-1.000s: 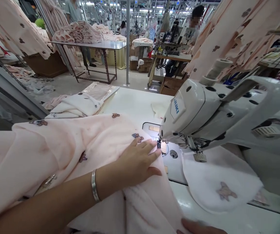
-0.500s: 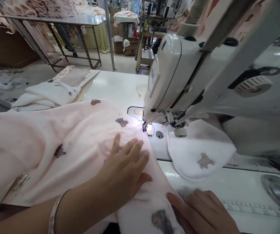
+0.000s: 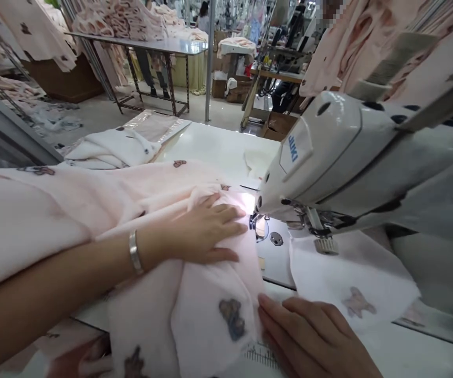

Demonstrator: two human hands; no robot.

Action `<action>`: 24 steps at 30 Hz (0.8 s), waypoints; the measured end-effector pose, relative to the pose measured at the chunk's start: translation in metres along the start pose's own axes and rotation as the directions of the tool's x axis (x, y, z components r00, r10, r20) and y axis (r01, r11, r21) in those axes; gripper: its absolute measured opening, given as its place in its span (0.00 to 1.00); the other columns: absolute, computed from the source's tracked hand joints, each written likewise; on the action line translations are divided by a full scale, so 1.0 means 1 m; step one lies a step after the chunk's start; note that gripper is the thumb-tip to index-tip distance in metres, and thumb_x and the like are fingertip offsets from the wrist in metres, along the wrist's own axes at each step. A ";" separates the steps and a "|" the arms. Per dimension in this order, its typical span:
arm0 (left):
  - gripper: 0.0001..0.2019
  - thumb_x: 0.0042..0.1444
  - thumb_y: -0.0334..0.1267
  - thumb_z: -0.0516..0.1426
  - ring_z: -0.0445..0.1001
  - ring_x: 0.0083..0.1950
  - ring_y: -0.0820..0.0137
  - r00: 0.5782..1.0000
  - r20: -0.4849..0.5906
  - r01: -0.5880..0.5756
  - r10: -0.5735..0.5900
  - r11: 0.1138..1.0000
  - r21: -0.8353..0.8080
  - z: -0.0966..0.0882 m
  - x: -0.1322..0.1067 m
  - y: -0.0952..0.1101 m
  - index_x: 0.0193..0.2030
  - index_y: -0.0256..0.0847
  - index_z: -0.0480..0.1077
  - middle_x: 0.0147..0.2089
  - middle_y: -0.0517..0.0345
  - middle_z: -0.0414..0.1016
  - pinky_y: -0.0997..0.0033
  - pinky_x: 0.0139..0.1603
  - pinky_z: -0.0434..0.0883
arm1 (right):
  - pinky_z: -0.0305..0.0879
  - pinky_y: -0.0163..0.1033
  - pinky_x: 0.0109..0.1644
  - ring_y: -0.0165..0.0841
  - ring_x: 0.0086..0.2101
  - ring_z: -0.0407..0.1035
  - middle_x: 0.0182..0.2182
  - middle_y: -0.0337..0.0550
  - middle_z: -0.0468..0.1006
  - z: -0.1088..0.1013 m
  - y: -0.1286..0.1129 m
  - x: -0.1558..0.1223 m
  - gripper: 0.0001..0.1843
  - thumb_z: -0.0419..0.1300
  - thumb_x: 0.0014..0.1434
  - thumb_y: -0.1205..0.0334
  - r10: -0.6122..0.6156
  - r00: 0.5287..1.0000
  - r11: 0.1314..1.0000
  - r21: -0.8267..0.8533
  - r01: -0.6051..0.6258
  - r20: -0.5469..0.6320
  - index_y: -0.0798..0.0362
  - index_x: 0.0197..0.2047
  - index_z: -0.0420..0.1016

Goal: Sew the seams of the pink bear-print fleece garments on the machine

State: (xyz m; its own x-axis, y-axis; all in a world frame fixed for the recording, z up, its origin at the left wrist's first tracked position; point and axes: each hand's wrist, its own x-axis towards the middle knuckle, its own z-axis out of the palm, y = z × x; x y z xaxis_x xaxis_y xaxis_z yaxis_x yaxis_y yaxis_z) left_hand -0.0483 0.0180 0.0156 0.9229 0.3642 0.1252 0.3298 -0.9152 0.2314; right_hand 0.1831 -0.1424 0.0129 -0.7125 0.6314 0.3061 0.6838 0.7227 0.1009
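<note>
Pale pink fleece fabric [image 3: 104, 199] printed with small bears spreads over the sewing machine's bed, its right edge running under the presser foot [image 3: 252, 220]. My left hand [image 3: 202, 231], with a silver bangle at the wrist, presses flat on bunched fabric just left of the needle area, fingers spread. Nearer me, my right hand [image 3: 313, 331] has the fabric's right edge at its fingertips; the fingers are bent together and the thumb is hidden. The white sewing machine head [image 3: 328, 157] stands over the lit stitching spot.
A loose white bear-print piece [image 3: 336, 278] lies right of the needle. Folded white fabric [image 3: 108, 147] sits at the table's far left. Behind stand a metal-legged table [image 3: 143, 44] piled with pink pieces, a metal pole [image 3: 209, 68] and hanging pink fabric [image 3: 344, 47].
My left hand has slid forward towards the presser foot, bunching the fabric. The right hand stays at the fabric's edge. The view has shifted, showing more of the room at right.
</note>
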 end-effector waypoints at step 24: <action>0.26 0.65 0.47 0.41 0.50 0.68 0.46 0.878 -0.096 0.476 -0.469 0.836 0.273 0.006 0.013 0.005 0.65 0.34 0.57 0.68 0.37 0.52 0.35 0.58 0.56 | 0.68 0.30 0.36 0.29 0.35 0.69 0.33 0.41 0.72 0.008 0.031 0.033 0.05 0.53 0.64 0.60 0.349 0.933 0.898 0.317 -0.304 -0.092 0.49 0.38 0.69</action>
State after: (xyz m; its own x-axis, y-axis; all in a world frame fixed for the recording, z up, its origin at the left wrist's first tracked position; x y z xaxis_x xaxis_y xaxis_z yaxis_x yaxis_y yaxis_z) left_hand -0.0335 0.0173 0.0126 0.6366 0.7654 0.0938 0.7694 -0.6387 -0.0100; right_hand 0.1792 -0.0967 0.0188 -0.4117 0.8149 0.4079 0.7812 0.5461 -0.3025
